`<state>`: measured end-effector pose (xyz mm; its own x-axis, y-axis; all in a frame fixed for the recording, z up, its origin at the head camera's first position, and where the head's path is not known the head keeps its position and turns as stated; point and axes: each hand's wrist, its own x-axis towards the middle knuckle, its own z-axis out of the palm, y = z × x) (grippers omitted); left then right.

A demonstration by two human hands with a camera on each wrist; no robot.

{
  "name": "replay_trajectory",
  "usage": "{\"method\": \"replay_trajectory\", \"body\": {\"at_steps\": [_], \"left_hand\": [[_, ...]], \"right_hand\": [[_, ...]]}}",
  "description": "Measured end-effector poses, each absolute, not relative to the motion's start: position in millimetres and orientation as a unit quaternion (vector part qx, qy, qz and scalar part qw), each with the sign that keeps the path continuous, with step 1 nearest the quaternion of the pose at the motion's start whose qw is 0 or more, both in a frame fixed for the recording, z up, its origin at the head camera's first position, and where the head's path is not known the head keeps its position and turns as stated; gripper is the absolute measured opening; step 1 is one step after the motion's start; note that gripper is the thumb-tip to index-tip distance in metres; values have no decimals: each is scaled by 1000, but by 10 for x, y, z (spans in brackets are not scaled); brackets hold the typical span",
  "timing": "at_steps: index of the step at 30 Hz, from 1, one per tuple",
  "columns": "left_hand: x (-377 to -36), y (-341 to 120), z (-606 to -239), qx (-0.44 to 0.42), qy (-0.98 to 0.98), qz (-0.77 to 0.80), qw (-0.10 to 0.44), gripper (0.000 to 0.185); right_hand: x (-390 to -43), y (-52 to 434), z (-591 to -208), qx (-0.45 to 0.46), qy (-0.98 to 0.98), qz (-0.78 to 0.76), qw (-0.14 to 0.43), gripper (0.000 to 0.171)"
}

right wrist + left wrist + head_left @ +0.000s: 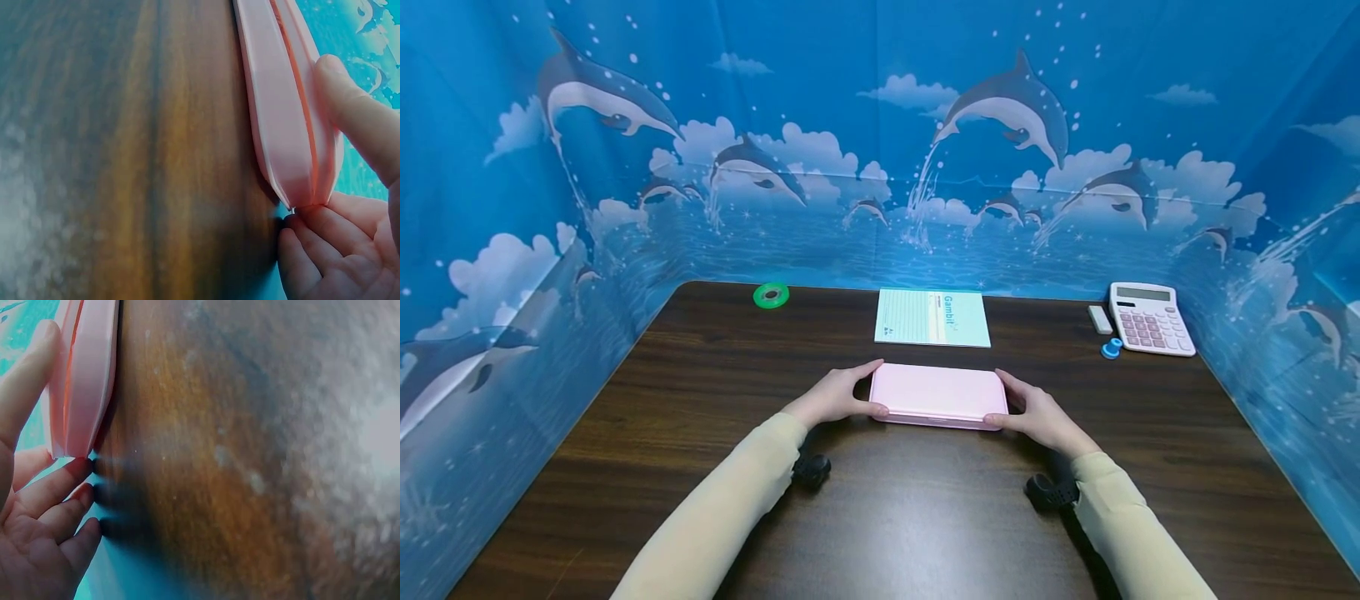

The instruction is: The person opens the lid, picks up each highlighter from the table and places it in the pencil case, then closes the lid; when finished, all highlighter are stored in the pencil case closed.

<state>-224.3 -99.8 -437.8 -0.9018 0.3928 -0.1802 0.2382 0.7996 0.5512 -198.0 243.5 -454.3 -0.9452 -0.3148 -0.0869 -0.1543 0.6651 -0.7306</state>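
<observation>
A long, flat pink pencil case (937, 393) lies on the dark wooden table, its lid down. My left hand (841, 396) holds its left end, with the thumb at the front corner and the index finger at the back corner. At the opposite end my right hand (1037, 417) grips it the same way. In the left wrist view the case (90, 387) shows its side seam, and the other fingers of that hand (44, 531) rest by its end. The right wrist view shows the case (281, 106) with the thumb (340, 84) on its lid.
Behind the case lies a pale green notebook (932, 317). A green tape roll (771, 295) sits at the back left. At the back right are a white calculator (1150, 318), a white eraser-like block (1100, 319) and a small blue object (1112, 348). A dolphin-print curtain (820, 208) surrounds the table.
</observation>
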Motion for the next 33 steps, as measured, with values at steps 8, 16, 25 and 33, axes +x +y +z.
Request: {"method": "replay_trajectory", "body": {"at_steps": [8,16,25,33], "left_hand": [[-2243,-947,-4363,169,939,263,146,93],[-2266,-959,-4367,170,939,259,147,94],[-2238,-997,-4415,174,938,257,157,95],[-2231,-1011,-4399,181,933,257,174,96]], "right_hand": [[-1978,2444,-4568,-124,909,-384,99,96],[-1991,2423,-4559,-122,909,-385,100,97],[-1961,2396,-4585,-118,907,-391,103,99],[-2003,2368,-4611,-120,917,-369,98,99]]}}
